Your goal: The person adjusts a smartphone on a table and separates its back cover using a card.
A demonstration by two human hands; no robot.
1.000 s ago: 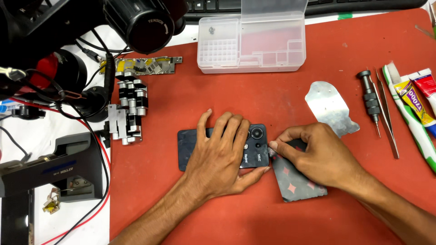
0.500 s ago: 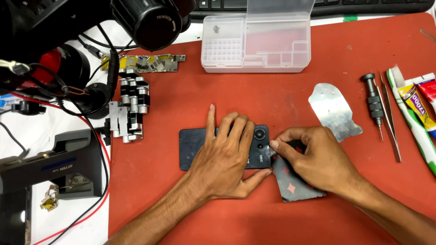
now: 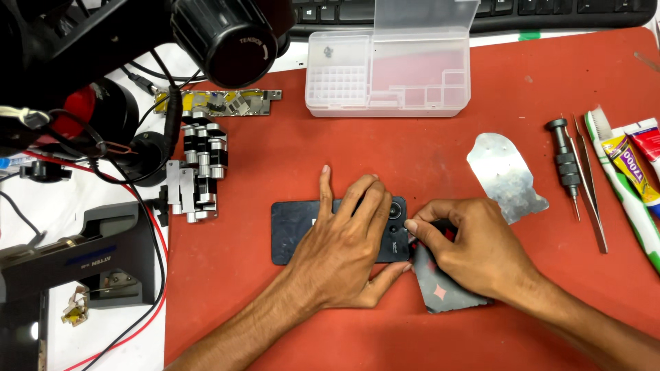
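Observation:
A black smartphone (image 3: 292,230) lies face down on the red work mat (image 3: 275,158), its camera end to the right. My left hand (image 3: 347,247) rests flat on its back, fingers spread, pressing it down. My right hand (image 3: 474,251) pinches a thin dark card (image 3: 440,292) with a red diamond mark against the phone's right edge. The card's tip is hidden under my fingers.
A clear plastic parts box (image 3: 388,69) stands at the back. A thin metal sheet (image 3: 505,178), a screwdriver (image 3: 567,165), tweezers (image 3: 591,185), a toothbrush (image 3: 622,185) and glue tubes (image 3: 632,161) lie to the right. A circuit board (image 3: 216,103), a metal clamp (image 3: 196,172) and microscope gear (image 3: 227,38) sit left.
Both hands stay on the phone and the card. The view has shifted slightly; nothing else has visibly moved.

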